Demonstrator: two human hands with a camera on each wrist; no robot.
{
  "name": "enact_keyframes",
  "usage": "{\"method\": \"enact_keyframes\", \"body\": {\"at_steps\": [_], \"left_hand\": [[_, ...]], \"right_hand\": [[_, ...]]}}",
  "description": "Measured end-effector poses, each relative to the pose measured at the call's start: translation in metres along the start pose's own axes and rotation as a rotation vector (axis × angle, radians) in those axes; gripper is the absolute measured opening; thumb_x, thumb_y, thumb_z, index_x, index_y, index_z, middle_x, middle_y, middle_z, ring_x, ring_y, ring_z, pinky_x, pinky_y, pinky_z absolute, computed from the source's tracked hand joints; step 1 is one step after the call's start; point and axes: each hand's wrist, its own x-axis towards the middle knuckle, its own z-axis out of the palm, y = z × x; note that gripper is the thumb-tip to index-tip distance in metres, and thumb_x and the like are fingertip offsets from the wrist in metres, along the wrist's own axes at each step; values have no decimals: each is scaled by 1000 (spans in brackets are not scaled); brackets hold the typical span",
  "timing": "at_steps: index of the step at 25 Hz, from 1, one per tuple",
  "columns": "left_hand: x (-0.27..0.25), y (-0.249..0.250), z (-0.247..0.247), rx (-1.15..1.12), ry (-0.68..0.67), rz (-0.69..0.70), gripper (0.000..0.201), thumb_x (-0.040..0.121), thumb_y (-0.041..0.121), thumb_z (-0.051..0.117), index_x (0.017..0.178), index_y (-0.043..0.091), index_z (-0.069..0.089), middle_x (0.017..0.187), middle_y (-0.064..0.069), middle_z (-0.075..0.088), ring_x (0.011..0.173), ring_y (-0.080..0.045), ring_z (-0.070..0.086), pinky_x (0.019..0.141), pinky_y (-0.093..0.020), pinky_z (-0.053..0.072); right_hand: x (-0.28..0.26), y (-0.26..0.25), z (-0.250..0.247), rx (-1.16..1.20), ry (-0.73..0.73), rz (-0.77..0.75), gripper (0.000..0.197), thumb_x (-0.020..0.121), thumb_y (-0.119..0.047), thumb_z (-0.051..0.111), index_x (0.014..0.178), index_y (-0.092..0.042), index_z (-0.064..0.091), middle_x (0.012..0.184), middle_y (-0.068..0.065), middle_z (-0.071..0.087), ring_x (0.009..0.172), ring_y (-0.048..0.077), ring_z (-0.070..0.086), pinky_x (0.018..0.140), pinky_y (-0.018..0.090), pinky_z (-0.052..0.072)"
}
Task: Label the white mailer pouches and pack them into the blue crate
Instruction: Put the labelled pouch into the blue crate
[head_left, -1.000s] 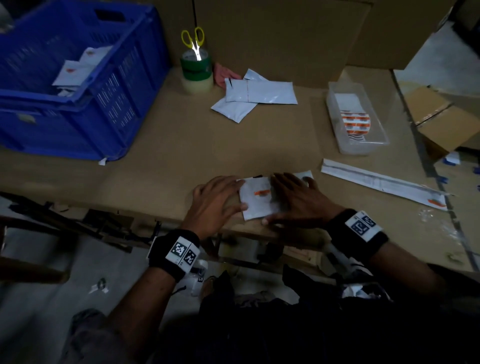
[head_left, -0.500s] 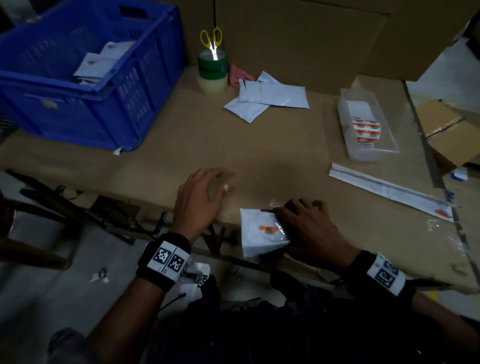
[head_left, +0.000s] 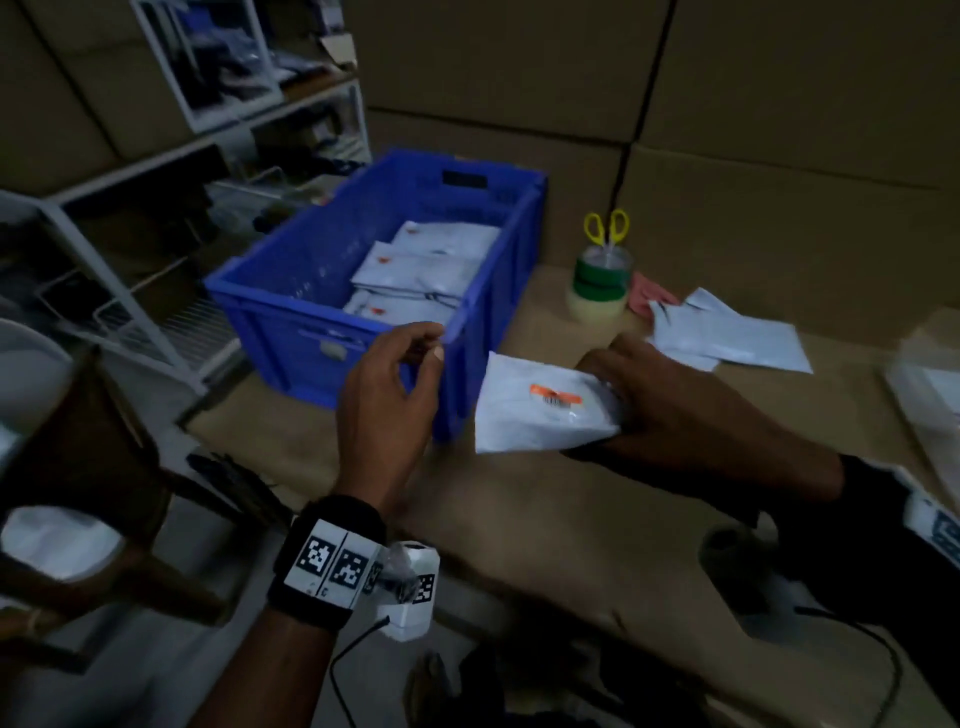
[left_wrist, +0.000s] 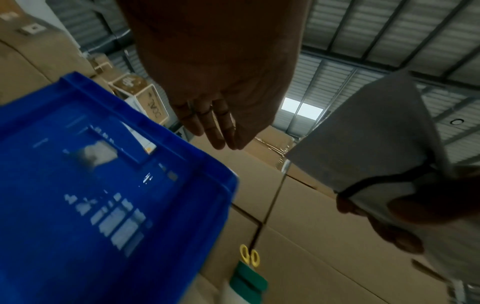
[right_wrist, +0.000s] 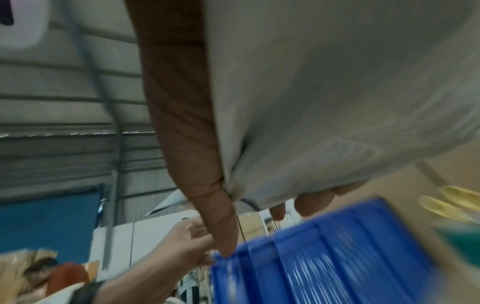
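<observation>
While left hand (head_left: 387, 395) hangs loose, right hand (head_left: 670, 410) grips pouch (head_left: 540, 410) (labelled).

One crate (head_left: 322, 291), scissors (head_left: 606, 228); roughly seven pouches (head_left: 540, 410).

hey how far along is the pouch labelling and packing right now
Done: several labelled pouches already lie in the blue crate. In hand: the right hand holds a labelled pouch in the air beside the crate, not yet in; the left hand is empty, near the crate's front rim. Left: a few unpacked pouches on the table by the tape rolls; whether they carry labels can't be told.
</observation>
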Motion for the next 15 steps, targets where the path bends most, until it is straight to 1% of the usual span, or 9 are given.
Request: {"method": "enact_keyframes", "body": {"at_steps": [1,2,3,5,6,8,10,12,15], "left_hand": [[26,-18,-16,20,38,25,16,99,22,64,113,27,69,107,12,69,100,-8,65,84,-34,54],[46,-36,-29,43,68,37,16,99,23,63,113,26,69,108,10,69,103,-12,65,87,-38,54],[71,-57,-43,67,91,36,16,98,24,62,112,26,69,109,9,70,105,-15,65,90,-43,53],[113,-94,-66,111,99,7,18,95,27,59,110,26,68,110,7,71,107,-20,65,94,-48,51],[134,-111,-76,135,90,-18,19,94,28,58,110,27,68,110,6,71,106,-20,65,94,-49,51],[170,-135,-90,199,27,-78,17,94,29,58,108,30,68,108,6,72,101,-18,67,91,-46,53],[199,-149,-98,341,-46,-142,13,96,30,60,106,32,68,106,5,73,98,-22,68,84,-40,53],[218,-155,-100,495,-80,-144,13,97,30,60,107,29,69,107,0,74,100,-29,67,80,-39,48],[222,-161,-100,535,-68,-89,12,98,27,60,106,27,68,103,-4,73,96,-33,67,75,-41,49]], "right_hand": [[35,-16,-3,-61,79,-25,54,71,-73,61,98,-27,58,95,-4,47,82,27,59,65,34,34],[65,-27,-4,-118,143,-50,61,69,-75,57,100,-23,61,97,2,51,83,32,61,66,34,38],[100,-42,-7,-157,161,-40,66,69,-77,57,105,-21,61,104,6,53,89,36,63,70,37,43],[162,-67,-14,-194,97,51,68,74,-73,67,120,-23,55,121,7,53,105,36,62,78,38,44],[195,-76,-15,-231,81,82,68,77,-68,71,124,-23,52,126,7,54,110,34,62,78,37,41],[254,-92,-12,-311,55,90,67,80,-61,73,126,-18,49,129,8,61,114,34,62,78,37,41],[304,-106,-3,-380,-40,91,66,80,-55,75,128,-16,51,128,9,65,116,33,63,86,40,49],[346,-115,11,-456,-192,102,65,81,-52,77,131,-15,56,128,8,66,116,31,64,89,40,52],[388,-124,38,-476,-400,114,66,80,-54,81,127,-11,64,121,8,71,106,27,67,73,30,47]]}}
